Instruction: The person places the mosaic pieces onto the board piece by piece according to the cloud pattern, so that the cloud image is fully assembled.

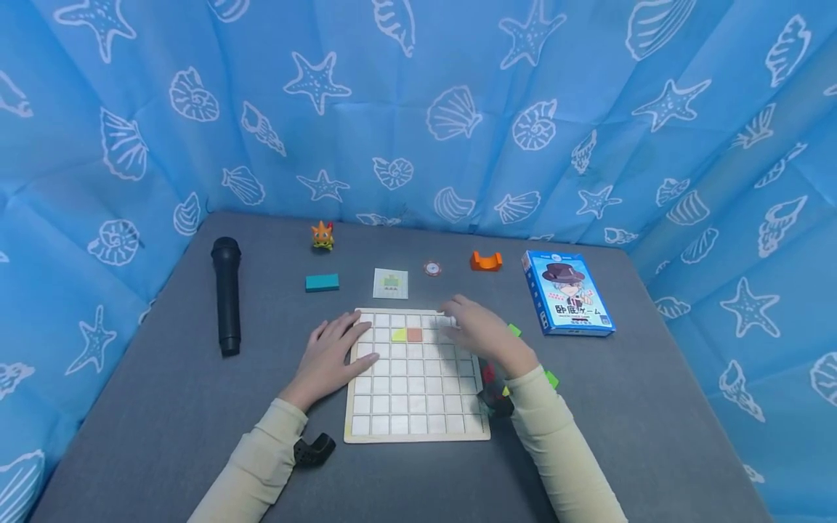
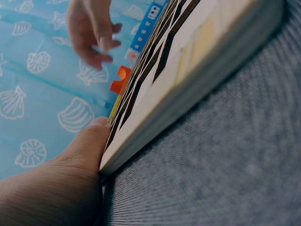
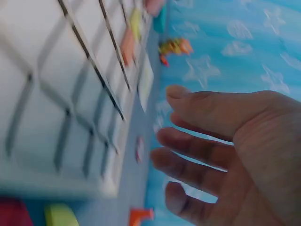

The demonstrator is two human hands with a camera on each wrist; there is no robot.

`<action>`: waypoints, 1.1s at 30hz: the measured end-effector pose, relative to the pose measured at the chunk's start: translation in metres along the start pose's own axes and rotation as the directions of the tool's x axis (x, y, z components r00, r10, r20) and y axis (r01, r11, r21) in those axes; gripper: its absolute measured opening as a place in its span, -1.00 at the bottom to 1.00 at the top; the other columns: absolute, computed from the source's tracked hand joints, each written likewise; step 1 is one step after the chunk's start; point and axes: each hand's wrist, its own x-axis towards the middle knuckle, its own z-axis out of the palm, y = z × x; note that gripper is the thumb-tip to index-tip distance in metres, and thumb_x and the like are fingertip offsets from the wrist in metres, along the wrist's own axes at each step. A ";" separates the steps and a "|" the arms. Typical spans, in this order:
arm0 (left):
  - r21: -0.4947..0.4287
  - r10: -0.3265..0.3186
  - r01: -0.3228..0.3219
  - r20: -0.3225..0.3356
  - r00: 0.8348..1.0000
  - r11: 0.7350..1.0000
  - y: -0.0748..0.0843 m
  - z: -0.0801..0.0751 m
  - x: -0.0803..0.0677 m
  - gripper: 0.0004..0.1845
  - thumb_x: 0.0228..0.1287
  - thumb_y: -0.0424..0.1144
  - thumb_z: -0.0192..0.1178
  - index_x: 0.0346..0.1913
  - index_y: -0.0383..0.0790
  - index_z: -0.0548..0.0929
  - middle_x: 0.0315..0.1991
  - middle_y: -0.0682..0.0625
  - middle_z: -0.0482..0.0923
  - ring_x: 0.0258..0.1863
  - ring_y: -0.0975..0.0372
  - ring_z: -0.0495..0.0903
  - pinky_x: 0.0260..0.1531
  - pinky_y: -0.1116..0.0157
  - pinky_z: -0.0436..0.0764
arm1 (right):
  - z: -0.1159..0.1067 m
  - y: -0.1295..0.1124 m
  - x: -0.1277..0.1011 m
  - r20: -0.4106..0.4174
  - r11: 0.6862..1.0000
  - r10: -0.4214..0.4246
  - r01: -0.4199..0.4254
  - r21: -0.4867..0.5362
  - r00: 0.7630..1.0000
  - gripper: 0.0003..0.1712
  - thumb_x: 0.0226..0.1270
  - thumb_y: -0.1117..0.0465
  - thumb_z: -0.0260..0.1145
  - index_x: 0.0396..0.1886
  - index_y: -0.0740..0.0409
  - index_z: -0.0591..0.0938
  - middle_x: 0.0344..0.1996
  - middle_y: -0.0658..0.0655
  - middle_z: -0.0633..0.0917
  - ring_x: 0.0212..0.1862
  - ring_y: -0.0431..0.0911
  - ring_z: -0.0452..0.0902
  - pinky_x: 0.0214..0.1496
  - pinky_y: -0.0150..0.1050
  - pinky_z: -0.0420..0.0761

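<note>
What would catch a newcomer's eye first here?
Probably the white gridded board on the grey table, with a yellow piece and an orange piece side by side near its far edge. The left hand touches the board's left edge; the right hand hovers over its far right corner. Behind hangs a blue shell-print curtain.

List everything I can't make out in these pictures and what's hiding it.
Head view: how many loose pieces lie right of the board; the right sleeve covers part of that area.
Head view: fine print on the card and the round chip; too small.
Right wrist view: full shapes of the red piece and yellow-green piece; blurred, cut off by the bottom edge.
</note>
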 end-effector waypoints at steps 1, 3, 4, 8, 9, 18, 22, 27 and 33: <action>0.000 0.002 -0.002 -0.004 1.000 1.000 0.000 0.000 0.000 -0.29 0.28 0.33 0.02 0.40 0.08 0.33 0.48 0.02 0.10 0.47 0.07 0.06 0.38 -0.13 -0.04 | -0.005 0.005 -0.004 -0.004 1.000 0.011 -0.011 0.006 1.000 -0.59 0.32 0.16 0.31 0.14 0.15 0.56 -0.03 0.12 0.61 -0.01 -0.03 0.57 0.05 -0.06 0.59; 0.000 0.010 -0.010 -0.015 1.000 1.000 0.000 0.000 0.000 -0.29 0.28 0.32 0.03 0.39 0.07 0.34 0.48 0.00 0.11 0.46 0.05 0.07 0.37 -0.14 -0.02 | -0.013 0.014 -0.014 -0.003 0.999 0.044 -0.044 0.008 0.999 -0.63 0.33 0.16 0.30 0.08 0.18 0.58 -0.08 0.13 0.63 -0.06 -0.03 0.58 0.01 -0.05 0.60; 0.000 0.013 -0.013 -0.020 1.000 1.000 0.000 0.000 0.000 -0.29 0.27 0.32 0.03 0.39 0.06 0.34 0.48 0.00 0.12 0.46 0.05 0.08 0.37 -0.14 -0.02 | -0.017 0.019 -0.019 0.004 0.998 0.067 -0.067 0.004 0.998 -0.65 0.33 0.16 0.30 0.06 0.19 0.59 -0.10 0.13 0.63 -0.07 -0.02 0.58 -0.01 -0.05 0.61; 0.002 0.018 -0.018 -0.025 1.000 1.000 -0.001 -0.001 0.000 -0.29 0.27 0.32 0.04 0.39 0.05 0.35 0.48 -0.01 0.12 0.46 0.03 0.09 0.37 -0.15 -0.02 | -0.027 0.037 -0.037 0.053 0.985 0.168 -0.166 -0.043 0.984 -0.72 0.33 0.19 0.30 -0.02 0.21 0.62 -0.19 0.10 0.65 -0.19 -0.06 0.56 -0.13 -0.10 0.62; 0.001 0.015 -0.015 -0.022 1.000 1.000 -0.001 -0.002 0.000 -0.29 0.27 0.32 0.04 0.39 0.06 0.35 0.48 0.00 0.11 0.46 0.04 0.08 0.37 -0.14 -0.02 | -0.029 0.041 -0.041 0.069 0.981 0.189 -0.186 -0.049 0.979 -0.73 0.32 0.20 0.30 -0.03 0.21 0.62 -0.21 0.10 0.65 -0.22 -0.07 0.55 -0.16 -0.12 0.62; 0.008 0.014 -0.013 -0.027 1.000 1.000 0.001 -0.005 -0.001 -0.30 0.28 0.30 0.05 0.38 0.04 0.36 0.47 -0.02 0.13 0.45 0.02 0.10 0.36 -0.16 0.00 | -0.026 0.057 -0.055 0.169 0.959 0.281 -0.280 -0.035 0.945 -0.82 0.29 0.28 0.30 -0.13 0.21 0.64 -0.34 0.07 0.62 -0.34 -0.10 0.46 -0.22 -0.14 0.58; -0.003 0.014 -0.014 -0.022 1.000 1.000 0.002 -0.005 0.000 -0.29 0.28 0.30 0.05 0.39 0.02 0.36 0.47 -0.03 0.13 0.46 0.02 0.08 0.37 -0.15 -0.02 | -0.018 0.061 -0.054 0.180 0.946 0.323 -0.319 -0.049 0.929 -0.78 0.28 0.27 0.32 -0.09 0.21 0.61 -0.36 0.07 0.60 -0.35 -0.08 0.44 -0.25 -0.17 0.56; -0.009 -0.004 0.004 -0.005 1.000 1.000 0.003 -0.006 0.000 -0.29 0.28 0.30 0.05 0.40 0.04 0.35 0.48 0.00 0.11 0.47 0.05 0.06 0.39 -0.12 -0.04 | -0.008 0.066 -0.050 0.138 0.944 0.330 -0.324 -0.067 0.934 -0.74 0.31 0.24 0.30 -0.02 0.19 0.60 -0.32 0.08 0.61 -0.33 -0.08 0.44 -0.25 -0.17 0.54; -0.015 -0.006 0.007 0.014 1.000 1.000 0.004 -0.005 -0.001 -0.30 0.29 0.29 0.03 0.41 0.05 0.33 0.49 0.01 0.09 0.48 0.06 0.04 0.39 -0.11 -0.05 | -0.001 0.068 -0.049 0.101 0.939 0.342 -0.335 -0.083 0.934 -0.72 0.33 0.19 0.30 -0.01 0.17 0.60 -0.22 0.10 0.63 -0.28 -0.07 0.45 -0.17 -0.12 0.58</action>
